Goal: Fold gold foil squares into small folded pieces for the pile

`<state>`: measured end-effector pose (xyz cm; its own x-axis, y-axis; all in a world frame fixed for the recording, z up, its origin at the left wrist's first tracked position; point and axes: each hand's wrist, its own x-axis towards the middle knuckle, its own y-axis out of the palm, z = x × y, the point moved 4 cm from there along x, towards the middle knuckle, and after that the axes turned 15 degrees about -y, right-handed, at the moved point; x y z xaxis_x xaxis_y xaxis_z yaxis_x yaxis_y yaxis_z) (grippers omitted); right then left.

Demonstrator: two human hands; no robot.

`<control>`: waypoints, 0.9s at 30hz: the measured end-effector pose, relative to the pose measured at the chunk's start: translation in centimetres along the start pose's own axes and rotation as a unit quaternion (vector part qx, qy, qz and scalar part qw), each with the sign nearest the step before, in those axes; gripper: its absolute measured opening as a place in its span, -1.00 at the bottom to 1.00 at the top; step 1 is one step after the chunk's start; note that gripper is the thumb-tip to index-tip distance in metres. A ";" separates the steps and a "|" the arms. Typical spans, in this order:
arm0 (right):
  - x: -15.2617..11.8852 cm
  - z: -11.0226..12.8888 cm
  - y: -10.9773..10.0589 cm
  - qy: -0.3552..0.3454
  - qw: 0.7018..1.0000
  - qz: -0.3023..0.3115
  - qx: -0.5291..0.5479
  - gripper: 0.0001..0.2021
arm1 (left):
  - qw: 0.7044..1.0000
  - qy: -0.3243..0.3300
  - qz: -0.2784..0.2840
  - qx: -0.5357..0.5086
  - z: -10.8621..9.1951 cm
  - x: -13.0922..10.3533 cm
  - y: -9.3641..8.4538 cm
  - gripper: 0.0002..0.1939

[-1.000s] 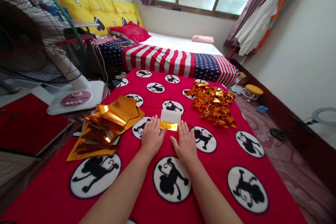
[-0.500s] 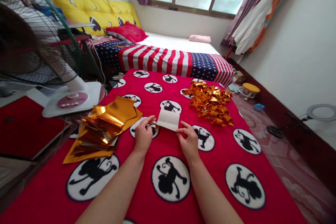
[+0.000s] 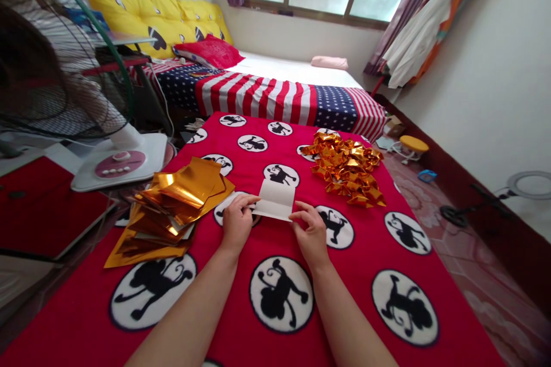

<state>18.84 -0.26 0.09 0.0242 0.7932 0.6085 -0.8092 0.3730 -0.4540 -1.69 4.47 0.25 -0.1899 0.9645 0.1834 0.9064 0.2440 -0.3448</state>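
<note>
A small creased sheet of paper [image 3: 276,195], pale side up, lies on the red cloth [image 3: 344,309] between my hands. My left hand [image 3: 238,219] pinches its near left corner, thumb and fingers together. At the near right corner, my right hand [image 3: 310,232] holds the edge between thumb and fingertips. To the left is a loose stack of shiny gold paper sheets [image 3: 172,206]. A heap of folded gold paper pieces [image 3: 346,169] sits on the right, beyond my right hand.
A fan with a white base [image 3: 124,160] stands at the left, and another person [image 3: 55,40] is partly visible behind its guard. Past the cloth's far edge is a bed with a striped cover [image 3: 258,94]. A yellow stool [image 3: 413,144] stands on the floor at right.
The paper's near edge now reaches lower and wider toward me, more spread between my hands. My left fingers have closed onto its left corner. The gold stack and heap stay put.
</note>
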 end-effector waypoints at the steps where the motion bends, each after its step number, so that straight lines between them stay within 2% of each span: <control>1: 0.0 0.1 -0.1 0.002 1.000 -0.005 0.006 -0.87 | 1.000 0.001 -0.001 0.001 0.0 0.0 0.0 -0.59; 8: 0.2 1.0 -0.4 0.002 0.997 -0.047 0.056 -0.95 | 1.000 0.000 0.003 0.010 0.1 0.0 0.0 -0.60; 11: -0.1 0.5 -0.4 0.050 0.991 -0.083 0.097 -0.94 | 0.999 0.002 0.015 0.034 0.0 0.0 0.2 -0.60; 15: -0.5 -0.5 -0.7 0.142 0.958 -0.157 0.192 -0.85 | 0.995 0.040 0.055 0.068 -0.6 -0.2 0.8 -0.56; 20: -0.5 -1.0 -1.4 0.188 0.920 -0.212 0.271 -0.75 | 0.992 0.078 0.087 0.048 -2.2 -0.9 0.9 -0.37; 22: -0.5 -1.2 -1.5 0.194 0.914 -0.217 0.281 -0.74 | 0.990 0.084 0.117 0.010 -2.7 -1.2 1.0 -0.43; 27: -0.5 -1.3 -1.5 0.199 0.913 -0.206 0.289 -0.73 | 0.982 0.031 0.176 -0.055 -2.5 -1.7 1.6 -0.83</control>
<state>20.84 -0.55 -0.38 0.5153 0.7976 0.3134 -0.8551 0.4542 0.2500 1.03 2.95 1.67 0.1624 0.9785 0.1270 0.9476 -0.1187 -0.2965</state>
